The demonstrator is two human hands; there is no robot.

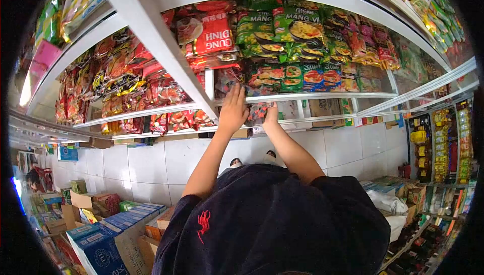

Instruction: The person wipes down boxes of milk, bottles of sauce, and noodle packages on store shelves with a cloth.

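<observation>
- The left hand (233,108) is open, fingers spread and pressed flat against the front of the packets on the low shelf (322,95). Judging by that flat palm, it steadies the row rather than picking anything out.
- The right hand (271,114) is just beside it, closed on the right edge of a dark, speckled packet (257,112). Its fingertips are hidden behind the wrapper.
- The packet sits between the two hands at the shelf's front rail, upright and touching the left hand's thumb side. Held by its edge, it keeps its face outward like its neighbours.
- Both arms stretch forward and down from a dark shirt (272,224), so the person is bending over a shelf near the floor.
- Above the hands, red packets (214,35) and green packets (295,25) stand in tight rows. The white rails along each shelf front seem to be there to stop them sliding off.
- A slanted white post (151,38) divides this bay from a bay of mixed red and yellow packets (121,83) on the left.
- A cardboard box (322,107) sits under the shelf, right of the hands.
- Two sandalled feet (236,162) stand on the white tile floor (151,159), close to the shelf base.
- Blue cartons (101,247) and opened boxes lie on the floor at lower left, well apart from the hands.
</observation>
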